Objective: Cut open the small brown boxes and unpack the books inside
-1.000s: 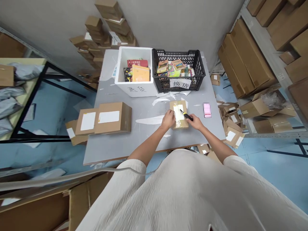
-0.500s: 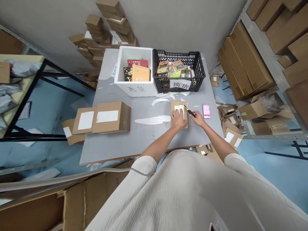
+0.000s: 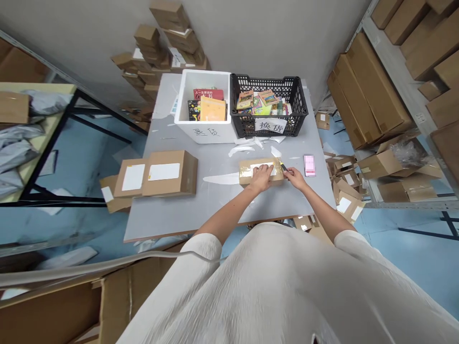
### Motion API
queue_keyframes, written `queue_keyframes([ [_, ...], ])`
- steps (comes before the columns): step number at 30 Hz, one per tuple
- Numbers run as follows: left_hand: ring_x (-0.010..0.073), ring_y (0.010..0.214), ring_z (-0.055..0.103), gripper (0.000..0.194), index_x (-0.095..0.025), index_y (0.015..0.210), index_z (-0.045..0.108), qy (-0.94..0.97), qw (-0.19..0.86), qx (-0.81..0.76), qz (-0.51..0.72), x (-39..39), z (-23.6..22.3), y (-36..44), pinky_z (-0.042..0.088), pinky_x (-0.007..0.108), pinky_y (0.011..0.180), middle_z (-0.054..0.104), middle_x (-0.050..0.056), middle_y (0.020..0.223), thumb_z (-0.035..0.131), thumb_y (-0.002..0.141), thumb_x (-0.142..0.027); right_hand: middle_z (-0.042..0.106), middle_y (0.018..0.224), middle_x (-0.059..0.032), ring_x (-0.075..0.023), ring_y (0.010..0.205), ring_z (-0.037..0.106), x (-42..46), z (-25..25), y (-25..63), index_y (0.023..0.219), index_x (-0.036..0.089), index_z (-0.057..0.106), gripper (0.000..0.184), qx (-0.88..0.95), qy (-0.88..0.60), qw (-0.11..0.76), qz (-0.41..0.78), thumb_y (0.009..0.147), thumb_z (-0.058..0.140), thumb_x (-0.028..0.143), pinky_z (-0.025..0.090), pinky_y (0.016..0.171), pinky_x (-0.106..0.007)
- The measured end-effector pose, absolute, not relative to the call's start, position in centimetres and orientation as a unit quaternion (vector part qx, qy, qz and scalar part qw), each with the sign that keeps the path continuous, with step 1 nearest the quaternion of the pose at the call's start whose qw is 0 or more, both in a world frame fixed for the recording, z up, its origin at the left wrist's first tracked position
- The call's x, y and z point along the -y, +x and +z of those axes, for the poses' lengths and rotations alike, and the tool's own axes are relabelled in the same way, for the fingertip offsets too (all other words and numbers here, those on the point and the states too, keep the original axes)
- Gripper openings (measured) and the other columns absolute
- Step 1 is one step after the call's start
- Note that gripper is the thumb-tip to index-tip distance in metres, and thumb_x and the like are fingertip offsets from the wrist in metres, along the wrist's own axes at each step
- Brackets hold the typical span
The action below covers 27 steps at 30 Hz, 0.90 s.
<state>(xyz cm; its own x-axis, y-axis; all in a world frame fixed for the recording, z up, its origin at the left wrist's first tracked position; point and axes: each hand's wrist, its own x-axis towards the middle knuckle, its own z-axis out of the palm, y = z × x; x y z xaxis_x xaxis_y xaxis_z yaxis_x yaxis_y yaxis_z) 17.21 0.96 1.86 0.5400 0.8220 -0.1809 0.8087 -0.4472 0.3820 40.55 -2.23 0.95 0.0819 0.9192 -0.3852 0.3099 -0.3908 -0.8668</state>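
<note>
A small cardboard box [image 3: 245,174] with clear tape and a white label lies lengthwise across the table. My left hand [image 3: 261,178] rests on top of it, fingers spread over the label and holding nothing. In my right hand [image 3: 295,178] is a black and yellow utility knife [image 3: 283,166], its tip at the box's right end. Whether the blade is cutting into the tape I cannot make out. A phone [image 3: 309,165] with a pink screen lies just right of my right hand.
Behind the box stand a white foam bin [image 3: 206,132] and a black plastic crate [image 3: 296,123], both holding books. Several labelled cartons [image 3: 164,173] sit on the table's left. Torn white paper strips [image 3: 241,149] lie near the crate. Shelves with cartons [image 3: 369,91] flank the right side.
The box has turned from lengthwise front-to-back to lying sideways. My left hand moved slightly left with it, and the knife tip is now at its right end.
</note>
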Motion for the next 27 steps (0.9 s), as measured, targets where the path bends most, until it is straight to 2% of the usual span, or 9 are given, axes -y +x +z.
queue_keyframes([
  [4,0.0413,0.146,0.053,0.075,-0.028,0.161,0.055,0.866,0.213,-0.451,0.014,-0.2,1.9,17.4,0.038,0.057,0.124,0.06,0.019,0.152,0.077,0.089,-0.023,0.085,0.103,-0.007,-0.0261,0.1,0.083,3.1,1.3,40.7,0.105,0.026,0.065,0.037,0.431,-0.642,0.292,0.563,0.092,0.082,0.057,0.066,0.09,-0.041],
  [9,0.0414,0.144,0.056,0.07,-0.025,0.151,0.059,0.865,0.209,-0.455,0.016,0.0,1.5,17.6,0.037,0.056,0.124,0.062,0.019,0.148,0.086,0.087,-0.03,0.083,0.108,-0.0065,-0.0222,0.088,0.081,3.1,2.3,43.3,0.109,0.024,0.074,0.031,0.464,-0.662,0.268,0.524,0.093,0.078,0.051,0.065,0.084,-0.038],
  [12,0.0416,0.143,0.058,0.068,-0.023,0.146,0.061,0.858,0.214,-0.466,0.012,-0.3,1.2,18.2,0.035,0.057,0.127,0.063,0.018,0.145,0.09,0.085,-0.031,0.083,0.1,-0.0057,-0.0203,0.079,0.077,2.8,3.0,45.5,0.103,0.023,0.075,0.031,0.525,-0.656,0.232,0.49,0.098,0.07,0.053,0.064,0.079,-0.035],
  [15,0.0407,0.14,0.062,0.068,-0.024,0.145,0.063,0.857,0.219,-0.466,0.009,-0.6,1.2,18.6,0.033,0.057,0.131,0.063,0.017,0.145,0.09,0.083,-0.029,0.081,0.088,-0.0022,-0.0184,0.065,0.071,2.6,3.5,47.2,0.114,0.024,0.071,0.036,0.552,-0.649,0.202,0.484,0.1,0.07,0.057,0.058,0.065,-0.031],
  [17,0.0397,0.137,0.064,0.065,-0.024,0.143,0.065,0.856,0.223,-0.466,0.009,-0.7,1.2,18.6,0.033,0.058,0.133,0.063,0.017,0.143,0.09,0.083,-0.028,0.08,0.083,0.0003,-0.018,0.061,0.07,2.4,3.8,48.0,0.119,0.026,0.069,0.038,0.568,-0.642,0.187,0.48,0.1,0.072,0.058,0.056,0.062,-0.03],
  [20,0.038,0.133,0.066,0.061,-0.025,0.142,0.067,0.855,0.224,-0.467,0.003,-0.7,1.5,18.5,0.03,0.059,0.137,0.063,0.015,0.14,0.089,0.085,-0.027,0.082,0.09,-0.0012,-0.0205,0.067,0.074,1.9,4.1,48.7,0.116,0.026,0.072,0.032,0.619,-0.626,0.158,0.447,0.099,0.074,0.054,0.059,0.07,-0.033],
  [23,0.0366,0.132,0.066,0.061,-0.025,0.144,0.067,0.857,0.219,-0.467,-0.006,-0.5,1.6,18.5,0.027,0.06,0.139,0.063,0.015,0.14,0.088,0.087,-0.027,0.085,0.105,-0.0059,-0.0276,0.089,0.079,1.0,4.3,49.1,0.112,0.026,0.08,0.027,0.69,-0.605,0.132,0.374,0.099,0.073,0.048,0.061,0.086,-0.039],
  [27,0.0362,0.134,0.065,0.063,-0.023,0.144,0.067,0.855,0.218,-0.47,0.002,-0.3,1.7,18.6,0.026,0.06,0.14,0.062,0.016,0.14,0.09,0.085,-0.026,0.086,0.119,-0.0094,-0.0336,0.106,0.076,-0.5,4.1,49.1,0.122,0.027,0.085,0.031,0.748,-0.58,0.086,0.311,0.103,0.067,0.044,0.058,0.094,-0.043],
])
